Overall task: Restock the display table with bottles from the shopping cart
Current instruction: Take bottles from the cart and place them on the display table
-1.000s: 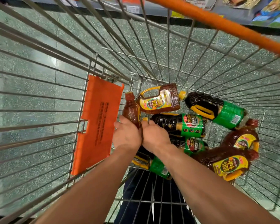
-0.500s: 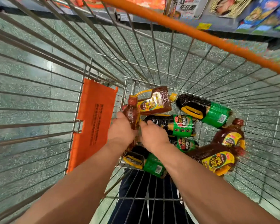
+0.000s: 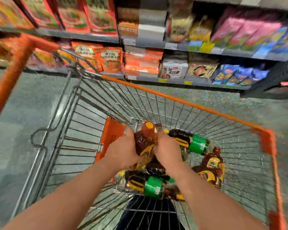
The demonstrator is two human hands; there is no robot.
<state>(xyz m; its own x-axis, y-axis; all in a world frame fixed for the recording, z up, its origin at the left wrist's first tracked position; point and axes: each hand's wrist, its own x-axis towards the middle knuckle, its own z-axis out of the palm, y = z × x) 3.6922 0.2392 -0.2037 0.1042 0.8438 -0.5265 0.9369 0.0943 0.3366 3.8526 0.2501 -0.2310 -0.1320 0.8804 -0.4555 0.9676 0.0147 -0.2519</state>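
A wire shopping cart [image 3: 181, 100] with orange trim fills the view. My left hand [image 3: 123, 152] and my right hand [image 3: 168, 149] grip a brown bottle [image 3: 145, 140] with an orange cap and a yellow label, one hand on each side, and hold it upright above the cart floor. Under and around it lie several dark bottles: one with a green label [image 3: 189, 141] at the back, another green-labelled one [image 3: 146, 183] at the front, and brown yellow-labelled ones [image 3: 211, 168] at the right. The picture is blurred by motion.
An orange plastic flap [image 3: 112, 134] hangs inside the cart's left wall. Beyond the cart stand grey store shelves [image 3: 173, 80] packed with bagged and boxed goods. Grey speckled floor [image 3: 23, 113] lies to the left.
Both hands have raised the brown bottle up off the pile, standing it upright. My head has tipped up, so the shelves and the cart's whole rim have come into view.
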